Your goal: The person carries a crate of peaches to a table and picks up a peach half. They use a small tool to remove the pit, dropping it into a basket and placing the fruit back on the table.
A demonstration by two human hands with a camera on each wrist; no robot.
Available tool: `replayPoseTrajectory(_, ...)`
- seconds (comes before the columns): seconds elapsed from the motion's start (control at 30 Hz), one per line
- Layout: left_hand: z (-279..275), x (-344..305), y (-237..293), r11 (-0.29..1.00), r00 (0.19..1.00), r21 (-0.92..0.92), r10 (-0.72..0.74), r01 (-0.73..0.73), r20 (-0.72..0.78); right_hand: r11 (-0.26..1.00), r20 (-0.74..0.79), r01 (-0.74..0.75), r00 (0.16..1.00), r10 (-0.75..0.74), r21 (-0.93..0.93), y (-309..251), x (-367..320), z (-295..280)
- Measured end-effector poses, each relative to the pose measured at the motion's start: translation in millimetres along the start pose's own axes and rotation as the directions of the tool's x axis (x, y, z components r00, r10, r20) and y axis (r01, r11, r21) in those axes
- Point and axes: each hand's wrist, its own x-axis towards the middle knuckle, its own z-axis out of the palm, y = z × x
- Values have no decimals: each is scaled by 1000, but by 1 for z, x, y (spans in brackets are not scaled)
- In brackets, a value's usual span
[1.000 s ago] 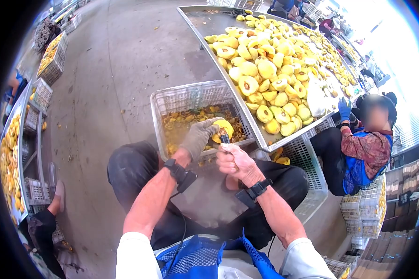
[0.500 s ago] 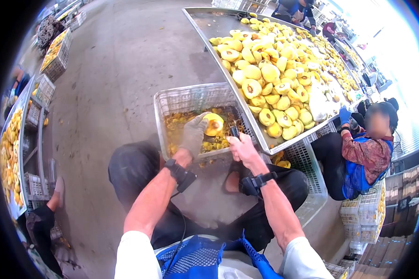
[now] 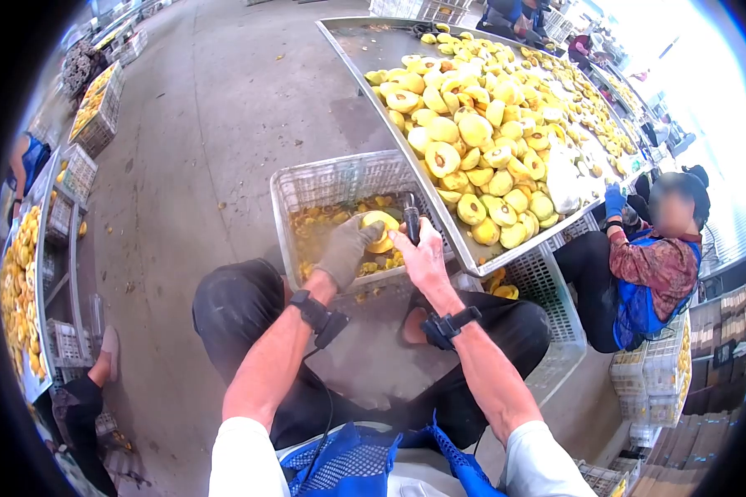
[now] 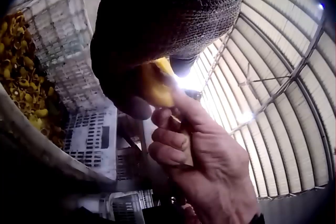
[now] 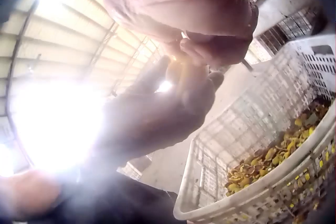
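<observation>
My gloved left hand (image 3: 343, 250) holds a yellow peach half (image 3: 383, 234) over the crate (image 3: 340, 168) between my knees. In my bare right hand (image 3: 423, 257) is a black-handled tool (image 3: 412, 219) with a metal end, pointing away from me. The right thumb is up against the near side of the fruit. Seen from the left wrist, the peach sits between the dark glove (image 4: 173, 37) and the right fingers (image 4: 170, 145). Bright glare washes out the fruit in the right wrist view. Brown and yellow scraps (image 3: 315, 222) lie in the crate.
A metal-edged table (image 3: 365, 45) heaped with peach halves (image 3: 472, 128) slopes off to the right, its corner close by my right hand. Under it stands another plastic crate (image 3: 547, 277). A person in a blue vest (image 3: 651, 265) sits to the right. More fruit tables and crates line the left.
The tool was at the peach, then drew away to the right as the cut face showed. Now the hands are together again, the peach tilted more on edge and the tool's metal end pointing away.
</observation>
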Motion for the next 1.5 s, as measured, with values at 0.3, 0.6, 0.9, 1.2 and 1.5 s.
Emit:
replayPoseTrajectory(0.3,1,2,-7,990,999,139,-9,13,-32,935,14,210,976,-216,-286,-1,-4,-5)
replayPoseTrajectory(0.6,0,4,-10,997,998,-74,40,-36,53,915,-149,182,957,-249,-359,-1,-1,-13)
replayPoseTrajectory(0.9,5,10,-16,838,970,536,202,-99,-138,847,-132,276,919,-370,-455,-8,-6,-2)
replayPoseTrajectory(1.2,-14,23,-41,502,859,766,497,-401,124,839,-249,275,870,-425,-469,-32,-12,-79)
replayPoseTrajectory(1.5,-14,26,-54,434,859,787,461,-438,224,572,-183,-11,953,-243,-820,-18,-40,-261)
